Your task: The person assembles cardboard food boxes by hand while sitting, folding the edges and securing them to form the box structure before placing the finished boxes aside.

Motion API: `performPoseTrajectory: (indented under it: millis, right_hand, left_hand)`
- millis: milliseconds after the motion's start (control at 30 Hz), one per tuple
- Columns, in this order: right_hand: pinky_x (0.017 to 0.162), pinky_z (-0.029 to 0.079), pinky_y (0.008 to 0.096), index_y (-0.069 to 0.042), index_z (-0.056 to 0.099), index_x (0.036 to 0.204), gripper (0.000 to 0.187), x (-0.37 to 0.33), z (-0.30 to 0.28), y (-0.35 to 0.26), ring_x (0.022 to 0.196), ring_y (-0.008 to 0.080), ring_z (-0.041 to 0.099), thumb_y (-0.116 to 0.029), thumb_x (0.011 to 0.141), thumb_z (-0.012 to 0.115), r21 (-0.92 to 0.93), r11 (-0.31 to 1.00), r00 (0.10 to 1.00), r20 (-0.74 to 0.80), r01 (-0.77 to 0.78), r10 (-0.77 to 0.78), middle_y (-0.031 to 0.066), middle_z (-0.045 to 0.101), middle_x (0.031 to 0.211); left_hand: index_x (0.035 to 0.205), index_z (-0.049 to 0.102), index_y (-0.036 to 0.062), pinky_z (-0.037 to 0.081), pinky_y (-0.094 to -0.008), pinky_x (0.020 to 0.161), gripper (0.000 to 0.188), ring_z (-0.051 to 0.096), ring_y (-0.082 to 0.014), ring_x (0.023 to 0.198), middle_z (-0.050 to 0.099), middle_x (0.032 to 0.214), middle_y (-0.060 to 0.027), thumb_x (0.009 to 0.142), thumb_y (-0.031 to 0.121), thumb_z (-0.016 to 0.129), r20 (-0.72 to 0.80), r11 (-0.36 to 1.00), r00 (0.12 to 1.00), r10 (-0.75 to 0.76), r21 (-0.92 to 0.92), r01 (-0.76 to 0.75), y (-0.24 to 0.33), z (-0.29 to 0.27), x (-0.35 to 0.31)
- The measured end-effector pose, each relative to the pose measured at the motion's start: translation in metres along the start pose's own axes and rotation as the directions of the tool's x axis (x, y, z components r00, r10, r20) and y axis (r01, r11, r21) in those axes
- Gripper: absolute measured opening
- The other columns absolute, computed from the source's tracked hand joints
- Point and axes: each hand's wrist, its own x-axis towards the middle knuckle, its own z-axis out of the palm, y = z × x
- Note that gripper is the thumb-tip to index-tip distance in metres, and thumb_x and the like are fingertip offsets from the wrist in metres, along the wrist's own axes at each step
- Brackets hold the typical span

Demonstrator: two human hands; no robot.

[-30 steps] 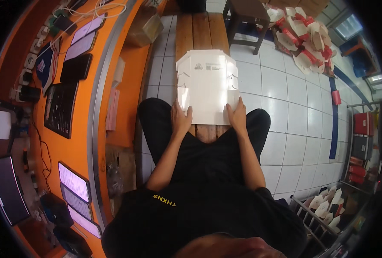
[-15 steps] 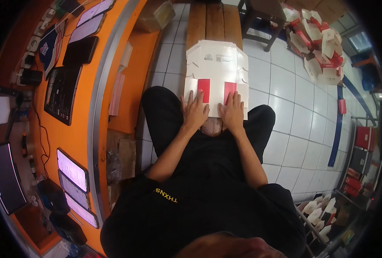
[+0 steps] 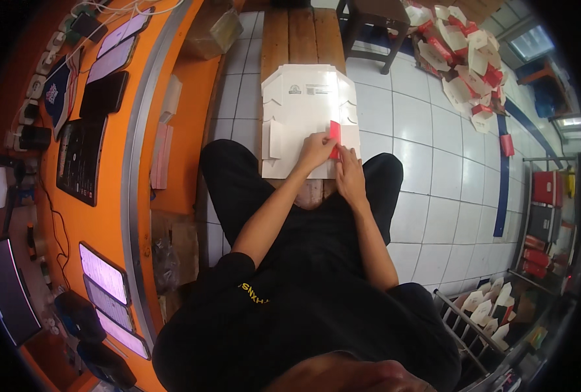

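Observation:
A flat, unfolded white carton blank [image 3: 303, 111] lies on a wooden bench between my knees, with slits and folded tabs along both sides. Toward its near right side a narrow red flap [image 3: 334, 132] stands out against the white. My left hand [image 3: 315, 150] reaches across the blank, its fingers closed at the left edge of that flap. On the flap's lower right, my right hand [image 3: 350, 175] has its fingers bent together at the edge. A white side flap [image 3: 271, 140] on the left is folded inward, with no hand on it.
The plank bench [image 3: 303, 39] runs away from me. On the left is an orange counter [image 3: 117, 176] with phones and a tablet [image 3: 81, 160]. A dark stool [image 3: 375, 26] stands at the far right, near a heap of red and white cartons [image 3: 464, 59]. More cartons [image 3: 486, 310] sit lower right.
My left hand has left the left red panel and crossed right to the other flap. My right hand's fingers have bent inward there. The left red panel no longer shows; white shows there instead.

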Motion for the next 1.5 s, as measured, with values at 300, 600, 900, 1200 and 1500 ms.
performPoseTrajectory:
  millis: [300,600,900,1200,1500]
  right_hand:
    - [0.08,0.052,0.0497,0.001,0.066,0.113,0.025,-0.017,-0.018,0.0,0.086,0.0399,0.067,-0.018,0.097,0.062,0.176,0.893,0.877,-0.186,-0.413,0.442,0.0212,0.068,0.1]
    - [0.07,0.054,0.0481,-0.005,0.067,0.112,0.016,0.003,-0.01,-0.028,0.082,0.0391,0.068,-0.014,0.101,0.059,0.122,0.982,0.942,-0.29,-0.141,0.171,0.0199,0.067,0.099]
    - [0.078,0.054,0.046,0.003,0.066,0.117,0.031,0.022,0.001,0.0,0.088,0.039,0.07,-0.022,0.099,0.061,0.166,0.957,0.936,-0.226,-0.237,0.271,0.0238,0.069,0.098]
    - [0.071,0.057,0.0384,0.006,0.067,0.118,0.028,0.015,-0.016,-0.014,0.083,0.0318,0.071,-0.013,0.1,0.057,0.386,0.893,0.901,-0.261,-0.233,0.348,0.0227,0.07,0.102]
    - [0.086,0.052,0.042,0.003,0.065,0.124,0.031,0.004,-0.022,-0.017,0.1,0.0345,0.066,-0.014,0.1,0.059,0.335,0.905,0.908,-0.233,-0.262,0.348,0.0213,0.068,0.111]
  left_hand:
    - [0.114,0.066,-0.0075,0.061,-0.0311,0.076,0.024,0.069,-0.0174,0.089,0.069,0.101,-0.0102,0.097,0.01,0.064,0.129,0.758,0.981,-0.146,-0.622,0.195,0.011,0.003,-0.002]
    - [0.122,0.066,-0.0052,0.062,-0.0313,0.074,0.029,0.074,-0.0197,0.086,0.075,0.103,-0.0163,0.096,0.005,0.062,0.038,0.963,0.999,0.009,-0.268,0.001,0.019,0.019,-0.028]
    - [0.135,0.059,0.0011,0.056,-0.0335,0.082,0.039,0.071,-0.0209,0.095,0.071,0.116,-0.0207,0.097,0.008,0.061,-0.06,0.979,0.978,0.198,-0.035,-0.2,0.025,-0.038,-0.045]
    - [0.126,0.061,0.0016,0.055,-0.0377,0.089,0.044,0.068,-0.0225,0.101,0.069,0.113,-0.0114,0.102,0.038,0.057,0.113,0.698,0.943,-0.314,-0.645,0.31,-0.019,-0.141,-0.055]
    - [0.128,0.06,-0.0042,0.057,-0.0283,0.076,0.055,0.068,-0.016,0.094,0.068,0.11,-0.0097,0.088,0.029,0.078,0.12,0.803,0.992,-0.035,-0.588,0.1,0.007,-0.118,-0.054]
